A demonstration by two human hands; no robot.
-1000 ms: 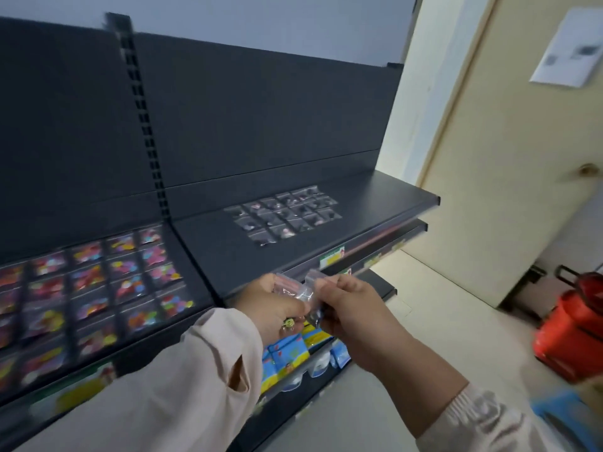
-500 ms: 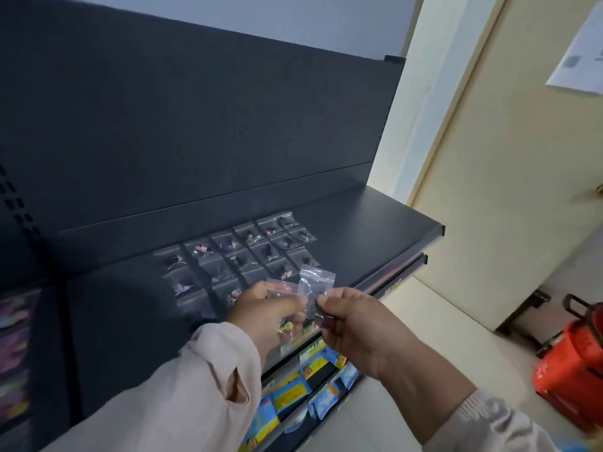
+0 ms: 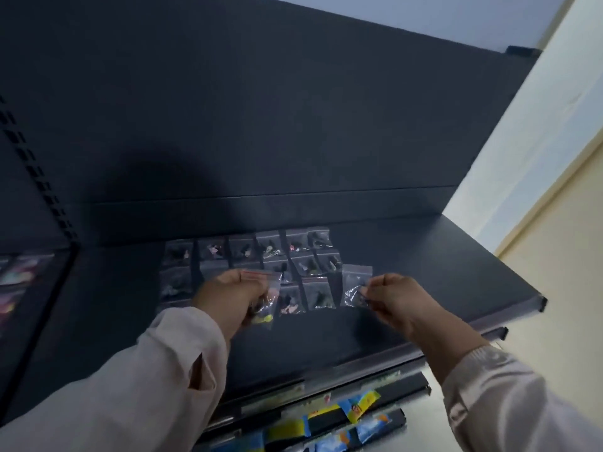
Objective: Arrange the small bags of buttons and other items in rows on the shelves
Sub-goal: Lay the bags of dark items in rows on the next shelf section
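1. Lying flat on the dark grey metal shelf [image 3: 440, 265], small clear plastic zip bags [image 3: 270, 252] with dark contents form three rows near its back. Six show in the back row, and the others are partly hidden.
2. Knuckles up, the left hand [image 3: 231, 295] grips a bunch of clear red-striped bags [image 3: 266, 300]; their number cannot be told.
3. Just right of the rows, the right hand [image 3: 396, 298] pinches one clear bag [image 3: 355, 283] by its lower corner.
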